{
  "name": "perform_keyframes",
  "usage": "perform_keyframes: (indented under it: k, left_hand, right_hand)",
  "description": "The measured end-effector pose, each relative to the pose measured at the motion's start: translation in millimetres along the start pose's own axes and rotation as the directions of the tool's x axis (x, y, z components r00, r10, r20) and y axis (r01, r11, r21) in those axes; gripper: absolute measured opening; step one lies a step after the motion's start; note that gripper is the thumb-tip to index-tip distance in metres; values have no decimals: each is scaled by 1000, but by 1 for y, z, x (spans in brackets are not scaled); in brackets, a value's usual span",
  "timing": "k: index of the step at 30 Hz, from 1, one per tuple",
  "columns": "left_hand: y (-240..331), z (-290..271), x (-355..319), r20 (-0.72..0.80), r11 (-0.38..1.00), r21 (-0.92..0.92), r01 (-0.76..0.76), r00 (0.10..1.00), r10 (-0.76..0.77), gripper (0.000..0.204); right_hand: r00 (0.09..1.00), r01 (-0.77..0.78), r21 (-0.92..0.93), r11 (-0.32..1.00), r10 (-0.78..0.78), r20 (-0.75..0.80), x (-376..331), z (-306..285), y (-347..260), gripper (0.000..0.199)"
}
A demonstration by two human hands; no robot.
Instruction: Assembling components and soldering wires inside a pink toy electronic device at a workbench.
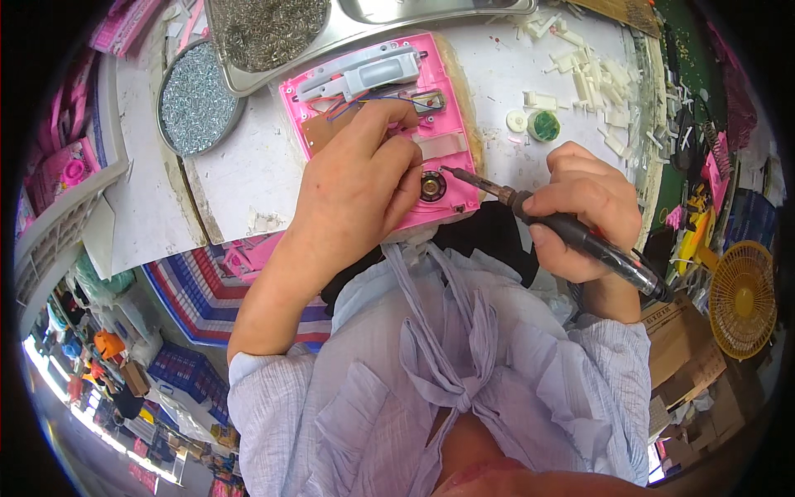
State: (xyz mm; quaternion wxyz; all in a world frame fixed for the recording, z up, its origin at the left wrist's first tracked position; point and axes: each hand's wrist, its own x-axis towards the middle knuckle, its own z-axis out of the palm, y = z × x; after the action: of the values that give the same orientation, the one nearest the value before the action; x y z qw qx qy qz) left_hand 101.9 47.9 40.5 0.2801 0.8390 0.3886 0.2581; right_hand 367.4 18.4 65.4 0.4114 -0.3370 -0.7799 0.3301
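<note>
In my right hand is a soldering iron with a black handle, its tip pointing left over the lower right of a pink plastic housing. The tip is beside a small round speaker set in the housing. My left hand reaches over the housing, fingers pinched together close to the speaker; what they hold is too thin or hidden to make out. Red and blue wires run across the housing towards these fingers. A grey plastic part and a brown board also lie in the housing.
A round dish of small screws stands at the left, near a metal tray holding many small springs. White plastic parts and a small green-topped pot lie at the right. A yellow fan stands at far right.
</note>
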Motion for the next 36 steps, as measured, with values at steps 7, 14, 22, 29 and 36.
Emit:
perform_keyframes:
  k: [7,14,22,29,36]
  left_hand:
    - [-1,-3,-1,26,1000,-28,9,1000,-8,19]
    - [-4,-3,-4,36,996,-81,25,999,-22,20]
    - [4,-12,5,147,1000,-10,11,989,-9,23]
    - [6,-15,13,197,999,41,-11,980,3,23]
    - [7,-17,14,205,998,54,-34,979,22,22]
  right_hand:
    - [1000,-1,1,1000,1,-2,-1,-1,-1,19]
    - [1000,10,7,1000,-10,13,-1,-2,1,19]
    - [1000,9,24,1000,-10,27,1,1,2,20]
    - [999,6,22,1000,-7,45,1,3,4,21]
    - [998,-19,38,999,16,63,2,3,7,25]
